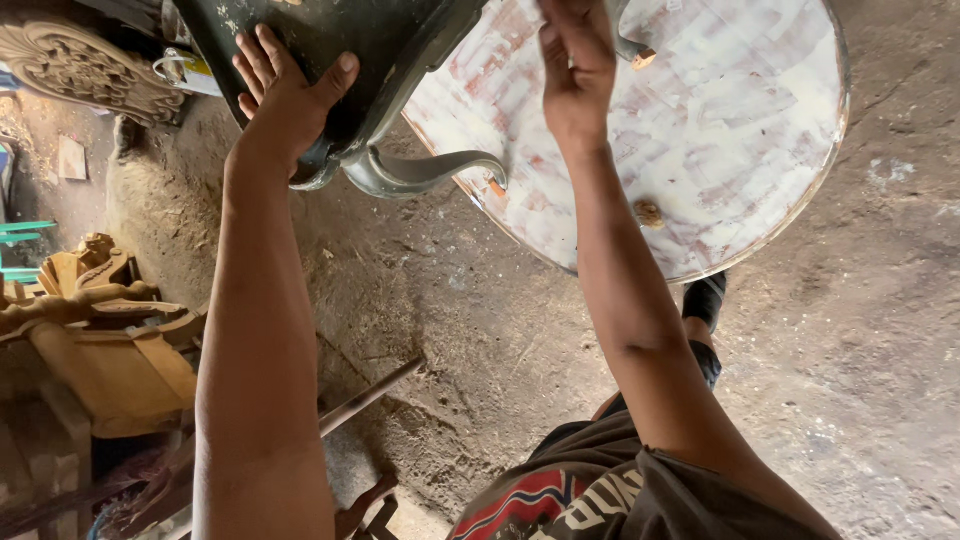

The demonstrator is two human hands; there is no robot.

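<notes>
Left hand (290, 95) is spread flat on the dark carved furniture piece (340, 60); right hand (575, 70) rests up on the round whitewashed worktop (740, 130), fingers mostly together. Piece looks painted already, and it's leaning against the worktop's edge.

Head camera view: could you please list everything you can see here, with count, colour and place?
Curved furniture piece: one, dark green-black with a grey scrolled leg, top centre, resting on the round board.
Round board: one, whitish with reddish streaks, top right, above the dirt floor.
Small wood blocks: two, tan, on the board.
Carved panel: one, pale brown, top left.
Carved furniture parts: several, bare yellow wood, left edge.
Rod: one, brown, bottom centre on the floor.
Dirt floor: grey-brown, throughout.
Left hand: flat on the dark piece.
Right hand: raised at the piece's edge, over the board.
</notes>
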